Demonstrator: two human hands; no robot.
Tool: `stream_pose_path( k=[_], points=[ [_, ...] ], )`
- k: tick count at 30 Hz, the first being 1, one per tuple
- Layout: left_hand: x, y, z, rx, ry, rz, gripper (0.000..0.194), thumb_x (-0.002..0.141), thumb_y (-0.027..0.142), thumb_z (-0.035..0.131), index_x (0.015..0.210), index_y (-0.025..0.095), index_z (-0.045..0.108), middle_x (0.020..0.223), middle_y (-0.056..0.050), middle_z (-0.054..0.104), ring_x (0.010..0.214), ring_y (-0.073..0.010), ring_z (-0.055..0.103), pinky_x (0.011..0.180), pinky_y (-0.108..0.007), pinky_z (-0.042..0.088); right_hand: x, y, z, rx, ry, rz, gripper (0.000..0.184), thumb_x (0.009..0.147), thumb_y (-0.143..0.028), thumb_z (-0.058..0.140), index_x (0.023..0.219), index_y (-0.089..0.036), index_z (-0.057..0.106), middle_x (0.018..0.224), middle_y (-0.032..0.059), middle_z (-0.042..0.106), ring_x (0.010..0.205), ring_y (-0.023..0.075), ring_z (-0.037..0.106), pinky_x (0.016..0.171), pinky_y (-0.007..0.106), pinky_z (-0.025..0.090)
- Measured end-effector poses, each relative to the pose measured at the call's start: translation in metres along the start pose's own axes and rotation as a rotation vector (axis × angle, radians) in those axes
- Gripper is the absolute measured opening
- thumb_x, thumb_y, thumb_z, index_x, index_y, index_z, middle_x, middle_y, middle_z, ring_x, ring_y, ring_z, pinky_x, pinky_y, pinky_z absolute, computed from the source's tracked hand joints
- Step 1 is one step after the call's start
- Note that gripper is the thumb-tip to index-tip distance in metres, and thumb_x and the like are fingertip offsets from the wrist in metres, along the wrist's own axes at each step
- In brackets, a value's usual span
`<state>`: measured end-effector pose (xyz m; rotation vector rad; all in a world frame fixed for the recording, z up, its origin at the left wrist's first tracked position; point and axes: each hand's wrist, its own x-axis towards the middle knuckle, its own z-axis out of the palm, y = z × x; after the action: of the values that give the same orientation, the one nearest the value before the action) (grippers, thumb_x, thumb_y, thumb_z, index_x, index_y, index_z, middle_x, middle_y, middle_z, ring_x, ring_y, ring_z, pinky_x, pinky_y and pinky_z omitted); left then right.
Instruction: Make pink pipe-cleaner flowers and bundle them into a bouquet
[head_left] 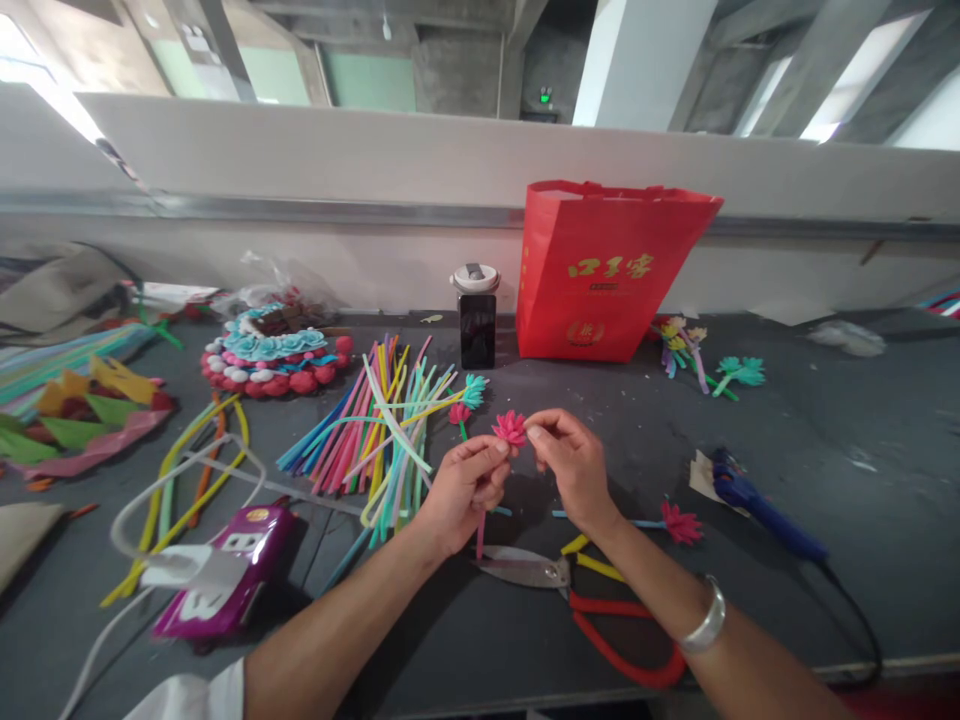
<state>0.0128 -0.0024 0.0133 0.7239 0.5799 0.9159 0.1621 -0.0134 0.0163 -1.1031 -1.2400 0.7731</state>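
Taking the bright pink, many-petalled flower of fuzzy craft stem as the centre of the dial, with twelve pointing away from the person, the left hand comes in from seven o'clock, thumb and fingers clamped on the flower's base. The right hand reaches in from four, thumb and forefinger pinched close at the petals' edge; whether a petal is nipped between them cannot be told. Too hard a tug there could bend a petal out of shape or work it loose, and a slack left grip could let the head twist. A thin pink strip, seemingly the stem, hangs at six beside the silver blade of the red-handled scissors; lowering the hands carelessly could snag it. The right forearm passes over the yellow offcuts and near a second pink flower on a pale blue stem at four, which a swing of the elbow could crush. At nine, the loose multicoloured heap of fuzzy stems could scatter if the left hand strayed, while at eight the white cable by the glossy purple power block could catch the left sleeve.
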Motion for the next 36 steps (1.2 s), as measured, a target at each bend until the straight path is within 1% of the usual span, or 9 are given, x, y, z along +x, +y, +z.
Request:
stream_pose_path(
  k=[3, 6, 9, 13, 16, 22, 26, 30, 36],
  points=[
    [0.0, 0.0, 0.0, 0.013, -0.003, -0.003, 0.016, 0.077, 0.028, 0.073, 0.077, 0.013, 0.067, 0.046, 0.008, 0.043, 0.034, 0.0003, 0.021, 0.038, -0.017, 0.013, 0.0, 0.0, 0.0, -0.019, -0.001, 0.01, 0.014, 0.082, -0.034, 0.063, 0.082, -0.02, 0.064, 0.063, -0.0035, 0.057, 0.05, 0.0097, 0.047, 0.048, 0.022, 0.039],
    [0.001, 0.001, 0.0, 0.046, 0.019, -0.008, 0.02, 0.075, 0.03, 0.075, 0.077, 0.013, 0.066, 0.046, 0.007, 0.044, 0.034, 0.0004, 0.022, 0.038, -0.017, 0.013, 0.001, 0.0, 0.0, -0.014, -0.012, 0.035, 0.016, 0.082, -0.035, 0.064, 0.077, -0.019, 0.065, 0.058, -0.004, 0.055, 0.049, 0.0095, 0.045, 0.047, 0.022, 0.038],
    [0.001, 0.002, 0.0, 0.085, 0.031, -0.014, 0.024, 0.073, 0.033, 0.077, 0.076, 0.013, 0.064, 0.047, 0.007, 0.045, 0.035, 0.0, 0.025, 0.038, -0.017, 0.012, 0.002, 0.004, 0.001, 0.076, -0.033, 0.1, 0.019, 0.082, -0.036, 0.064, 0.074, -0.019, 0.064, 0.054, -0.0052, 0.051, 0.047, 0.0091, 0.043, 0.046, 0.021, 0.037],
    [0.001, 0.003, -0.001, 0.11, 0.017, -0.006, 0.025, 0.072, 0.034, 0.079, 0.074, 0.014, 0.063, 0.047, 0.007, 0.044, 0.035, -0.0003, 0.025, 0.038, -0.018, 0.011, 0.003, 0.01, 0.0, 0.239, -0.073, 0.204, 0.02, 0.08, -0.037, 0.065, 0.071, -0.019, 0.063, 0.051, -0.0061, 0.048, 0.046, 0.009, 0.041, 0.046, 0.021, 0.035],
    [0.001, 0.003, -0.001, 0.122, 0.012, 0.0, 0.025, 0.072, 0.034, 0.078, 0.074, 0.014, 0.063, 0.047, 0.007, 0.043, 0.035, -0.0005, 0.025, 0.038, -0.019, 0.011, 0.004, 0.012, 0.0, 0.28, -0.077, 0.24, 0.019, 0.079, -0.035, 0.066, 0.07, -0.019, 0.062, 0.051, -0.0065, 0.047, 0.046, 0.0088, 0.04, 0.046, 0.021, 0.035],
    [0.0, 0.0, -0.003, 0.155, 0.0, -0.001, 0.026, 0.074, 0.035, 0.077, 0.074, 0.014, 0.062, 0.049, 0.007, 0.043, 0.037, -0.0004, 0.025, 0.039, -0.019, 0.01, 0.006, 0.011, -0.002, 0.292, -0.102, 0.238, 0.02, 0.079, -0.033, 0.064, 0.067, -0.018, 0.059, 0.048, -0.0076, 0.044, 0.045, 0.0079, 0.037, 0.045, 0.021, 0.032],
    [0.0, 0.001, -0.002, 0.167, -0.009, 0.011, 0.027, 0.074, 0.036, 0.077, 0.073, 0.014, 0.062, 0.048, 0.007, 0.042, 0.037, -0.0006, 0.026, 0.039, -0.018, 0.011, 0.005, 0.01, -0.002, 0.301, -0.111, 0.227, 0.02, 0.08, -0.032, 0.064, 0.067, -0.018, 0.059, 0.048, -0.0075, 0.044, 0.045, 0.0078, 0.037, 0.046, 0.021, 0.032],
    [0.0, 0.002, -0.001, 0.161, 0.001, 0.02, 0.027, 0.073, 0.035, 0.078, 0.074, 0.014, 0.062, 0.048, 0.007, 0.042, 0.037, -0.0008, 0.025, 0.039, -0.018, 0.011, 0.003, 0.01, -0.001, 0.333, -0.094, 0.217, 0.019, 0.08, -0.032, 0.064, 0.068, -0.019, 0.058, 0.05, -0.0071, 0.044, 0.046, 0.0085, 0.038, 0.045, 0.021, 0.033],
    [0.0, 0.002, -0.001, 0.156, 0.0, 0.038, 0.025, 0.075, 0.034, 0.076, 0.074, 0.014, 0.062, 0.047, 0.008, 0.04, 0.038, -0.0011, 0.024, 0.039, -0.018, 0.011, 0.004, 0.013, -0.001, 0.306, -0.039, 0.171, 0.018, 0.083, -0.036, 0.064, 0.077, -0.019, 0.061, 0.053, -0.007, 0.045, 0.047, 0.0092, 0.04, 0.046, 0.022, 0.035]
  ],
)
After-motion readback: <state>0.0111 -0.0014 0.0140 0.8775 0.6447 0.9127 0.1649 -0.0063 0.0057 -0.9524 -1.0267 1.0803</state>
